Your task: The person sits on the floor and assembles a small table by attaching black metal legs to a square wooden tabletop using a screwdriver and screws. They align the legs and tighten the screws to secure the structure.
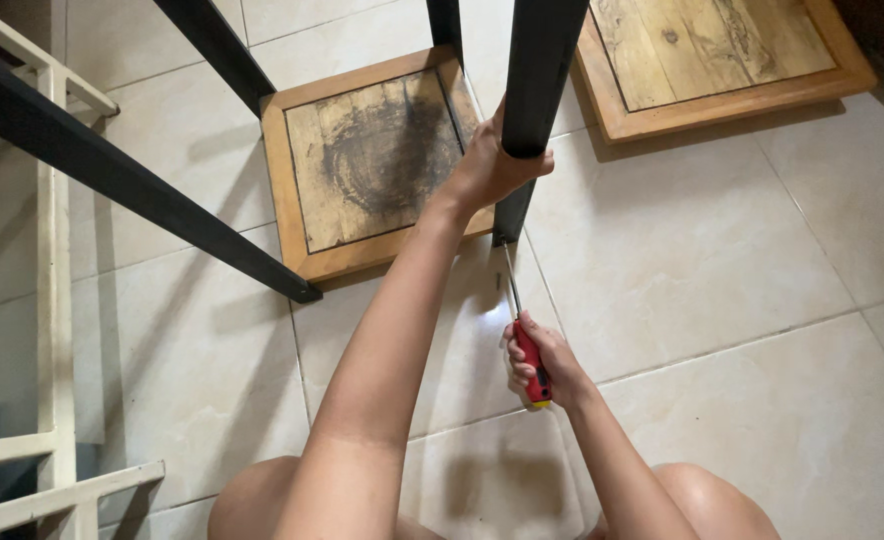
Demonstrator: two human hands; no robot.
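My left hand (490, 162) grips a black metal leg (532, 110) of an upturned stool near its free end. The stool's square wooden seat (367, 160) lies flat on the tiled floor below. My right hand (540, 358) holds a red-handled screwdriver (530, 362). Its metal shaft points up, with the tip touching the bottom end of that leg. Other black legs (152, 190) slant away to the left.
A second wooden seat (722, 60) lies on the pale floor tiles at the upper right. A white-painted frame (57, 300) stands along the left edge. My bare knees show at the bottom of the view.
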